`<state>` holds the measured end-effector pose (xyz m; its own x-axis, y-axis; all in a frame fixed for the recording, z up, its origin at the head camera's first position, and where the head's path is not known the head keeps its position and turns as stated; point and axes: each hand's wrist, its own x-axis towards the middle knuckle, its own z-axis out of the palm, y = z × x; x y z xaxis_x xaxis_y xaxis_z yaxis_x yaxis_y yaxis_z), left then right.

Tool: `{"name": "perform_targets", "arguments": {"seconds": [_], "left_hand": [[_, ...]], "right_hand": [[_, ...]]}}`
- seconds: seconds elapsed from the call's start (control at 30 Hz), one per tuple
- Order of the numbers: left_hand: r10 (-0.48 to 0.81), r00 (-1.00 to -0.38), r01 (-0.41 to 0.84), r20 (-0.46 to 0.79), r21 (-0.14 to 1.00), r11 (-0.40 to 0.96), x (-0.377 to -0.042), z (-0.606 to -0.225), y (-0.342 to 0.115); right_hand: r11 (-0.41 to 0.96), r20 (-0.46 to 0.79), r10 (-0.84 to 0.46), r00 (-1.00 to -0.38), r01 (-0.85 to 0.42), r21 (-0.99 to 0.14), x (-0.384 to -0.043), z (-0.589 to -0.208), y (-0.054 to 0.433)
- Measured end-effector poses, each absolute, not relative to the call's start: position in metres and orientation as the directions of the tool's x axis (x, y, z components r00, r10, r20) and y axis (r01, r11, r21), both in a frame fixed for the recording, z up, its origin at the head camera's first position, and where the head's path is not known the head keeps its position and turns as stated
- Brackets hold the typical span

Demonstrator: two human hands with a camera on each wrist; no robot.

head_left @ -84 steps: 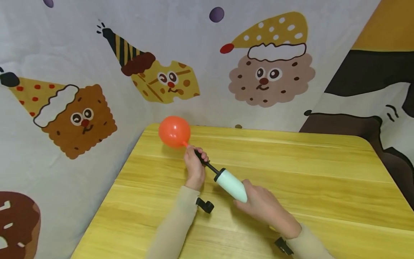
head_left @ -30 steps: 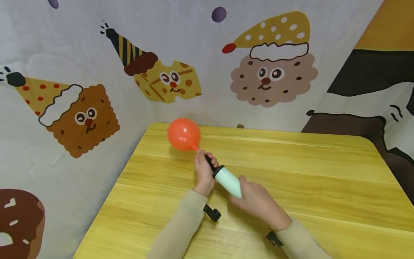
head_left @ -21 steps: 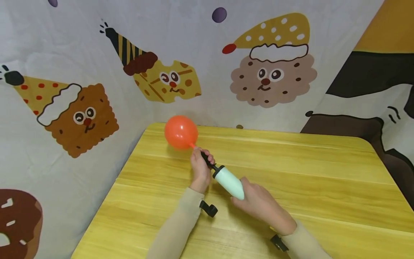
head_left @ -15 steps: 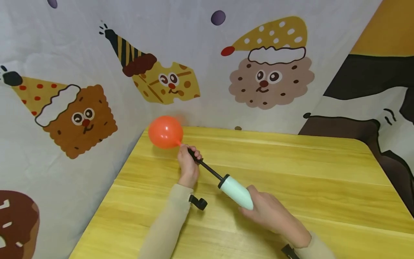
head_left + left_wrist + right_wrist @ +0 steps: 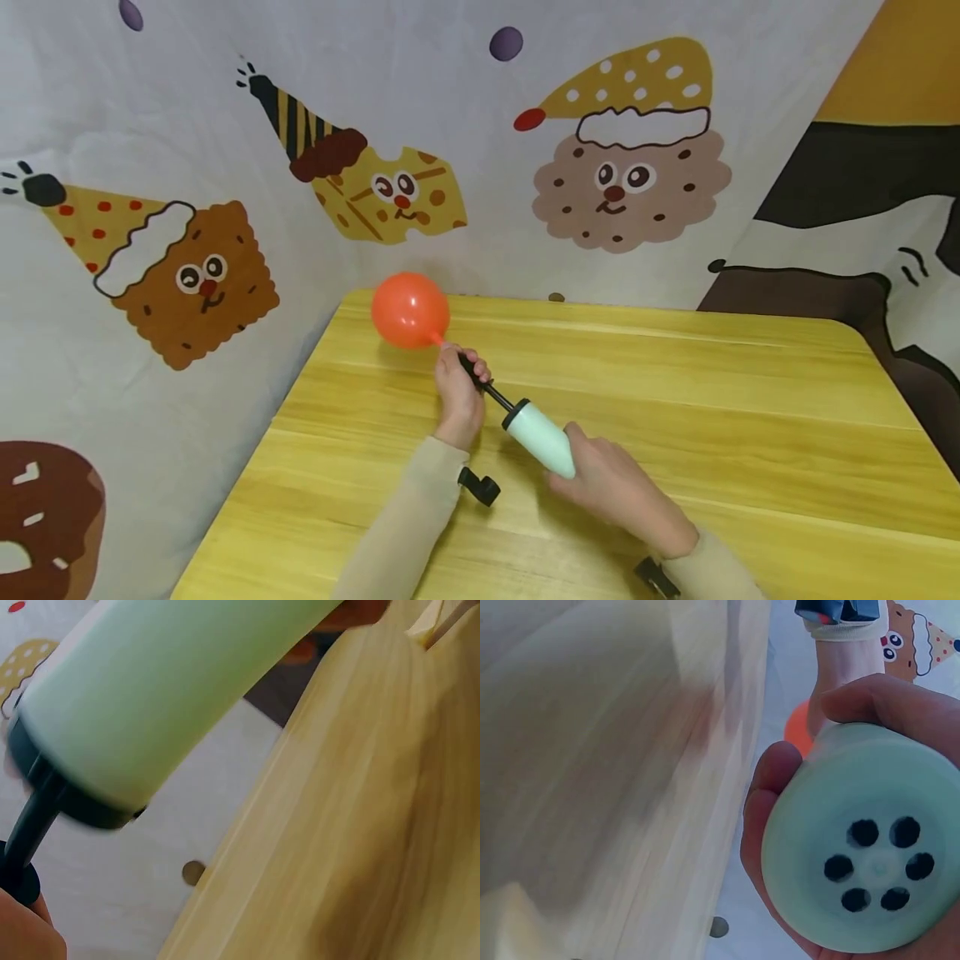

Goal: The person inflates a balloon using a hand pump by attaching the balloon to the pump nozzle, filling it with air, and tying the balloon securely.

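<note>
A person's left hand (image 5: 459, 390) curls its fingers round the black handle (image 5: 470, 367) of a balloon pump (image 5: 531, 427); the right hand (image 5: 611, 482) wraps fingers and thumb round the mint-green barrel (image 5: 547, 446). A round orange balloon (image 5: 410, 310), its neck at the left hand, is over the wooden table's (image 5: 712, 392) back left corner. Compared with half a second ago, the black rod (image 5: 499, 397) shows shorter, and the balloon is farther right.

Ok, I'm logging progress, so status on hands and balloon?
Left hand grips black handle; right hand holds mint pump. Orange balloon inflated. Nothing visibly blocking.
</note>
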<state>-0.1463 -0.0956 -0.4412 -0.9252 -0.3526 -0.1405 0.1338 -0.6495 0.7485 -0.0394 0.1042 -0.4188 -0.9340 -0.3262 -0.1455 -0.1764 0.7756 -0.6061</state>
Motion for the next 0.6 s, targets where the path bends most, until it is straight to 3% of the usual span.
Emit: {"name": "perform_targets", "arguments": {"seconds": [0.37,0.6], "left_hand": [[-0.272,-0.944,0.028,-0.188,0.775,-0.631,-0.136,-0.448,-0.076],[-0.325,-0.928,0.063,-0.179,0.788,-0.613,-0.147,-0.452,-0.094]], "right_hand": [[0.773,-0.162,-0.325,-0.932,-0.163,-0.613,-0.056,-0.418,0.093],[0.764,-0.137,-0.343,-0.929,-0.191,-0.617,-0.050,-0.423,0.093]]}}
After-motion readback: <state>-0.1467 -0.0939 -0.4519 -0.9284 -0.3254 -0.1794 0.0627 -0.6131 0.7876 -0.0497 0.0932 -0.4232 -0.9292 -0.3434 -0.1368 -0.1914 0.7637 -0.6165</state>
